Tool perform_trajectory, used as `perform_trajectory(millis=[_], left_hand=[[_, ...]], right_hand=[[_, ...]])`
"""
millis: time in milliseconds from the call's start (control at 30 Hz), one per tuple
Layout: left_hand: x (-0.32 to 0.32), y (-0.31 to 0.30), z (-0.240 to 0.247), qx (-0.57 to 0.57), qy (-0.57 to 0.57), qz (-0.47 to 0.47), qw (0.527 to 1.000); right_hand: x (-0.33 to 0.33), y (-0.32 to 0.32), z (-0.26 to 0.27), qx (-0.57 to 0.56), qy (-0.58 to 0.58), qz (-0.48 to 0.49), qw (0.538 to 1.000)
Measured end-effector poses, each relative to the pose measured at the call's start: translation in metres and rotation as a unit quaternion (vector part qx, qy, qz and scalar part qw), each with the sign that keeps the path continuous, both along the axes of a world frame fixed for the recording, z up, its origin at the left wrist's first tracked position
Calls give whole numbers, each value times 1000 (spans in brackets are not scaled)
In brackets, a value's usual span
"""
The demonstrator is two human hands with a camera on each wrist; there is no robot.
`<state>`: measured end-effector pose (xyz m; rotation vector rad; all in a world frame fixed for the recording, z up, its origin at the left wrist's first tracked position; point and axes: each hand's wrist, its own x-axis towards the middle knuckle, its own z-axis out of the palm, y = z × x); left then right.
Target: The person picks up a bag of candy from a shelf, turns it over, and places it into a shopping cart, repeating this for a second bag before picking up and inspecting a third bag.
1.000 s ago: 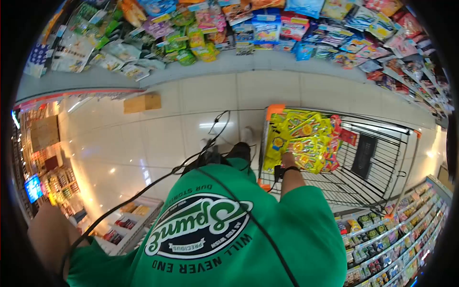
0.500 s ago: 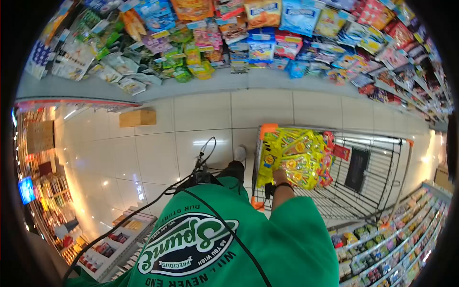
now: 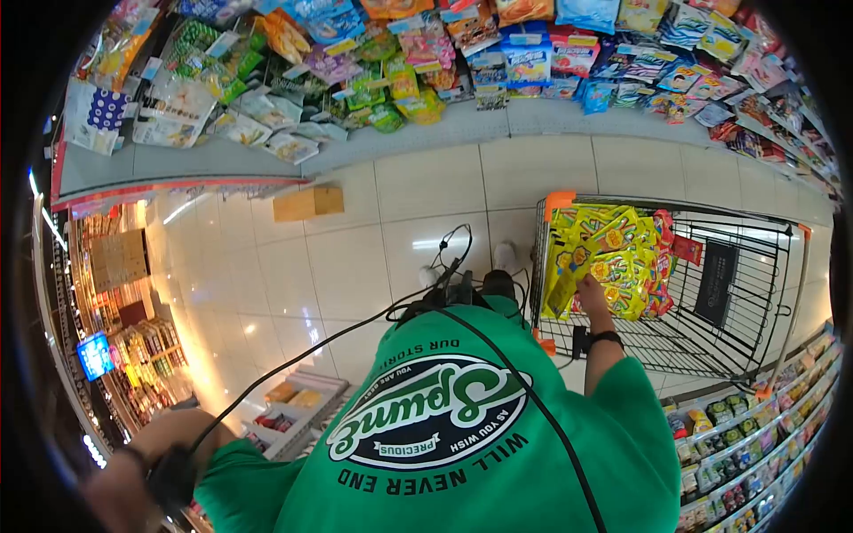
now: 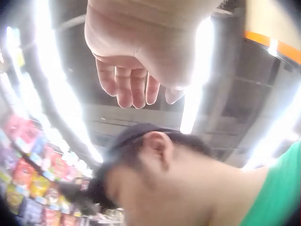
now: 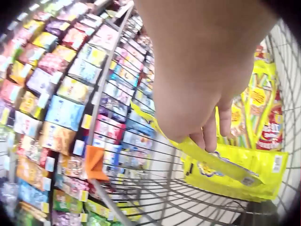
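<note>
Crowded shelves of bright plastic candy bags (image 3: pixel 524 62) line the aisle above pale, glossy floor tiles (image 3: pixel 435 186). I see a black wire shopping cart with orange corners (image 3: pixel 718 282), a heap of yellow candy packets (image 3: pixel 622 275) inside it and red packets (image 3: pixel 663 266) along the heap's edge. On my right-wrist feed, the right hand (image 5: pixel 202 113) grips a shiny yellow plastic packet (image 5: pixel 223 165) by its edge, holding it tilted within the cart. The left hand (image 4: pixel 136 52) hangs released, fingers loosely bent, near the person's head.
</note>
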<state>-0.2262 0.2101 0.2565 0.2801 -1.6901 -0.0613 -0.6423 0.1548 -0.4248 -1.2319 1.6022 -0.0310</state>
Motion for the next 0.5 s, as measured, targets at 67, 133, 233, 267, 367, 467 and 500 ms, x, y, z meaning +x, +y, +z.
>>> perform_trajectory(millis=[67, 133, 233, 267, 367, 467, 500], left_hand=[[90, 51, -32, 198, -300, 396, 845], [132, 52, -153, 309, -156, 537, 769], [90, 27, -260, 565, 67, 388, 725], [76, 18, -278, 605, 114, 352, 705], [43, -2, -327, 641, 54, 209, 737], [0, -29, -304, 525, -186, 226, 800], [-4, -32, -297, 510, -180, 237, 807]], right_hand=[[-19, -2, -26, -90, -65, -34, 993], [0, -26, 69, -157, -88, -103, 978], [22, -61, 150, -238, -134, -127, 954], [35, -69, 185, -282, -152, -112, 941], [99, -87, 274, -338, -223, -113, 907], [185, -78, 354, -341, -346, -106, 868], [215, -68, 370, -350, -342, -96, 867]])
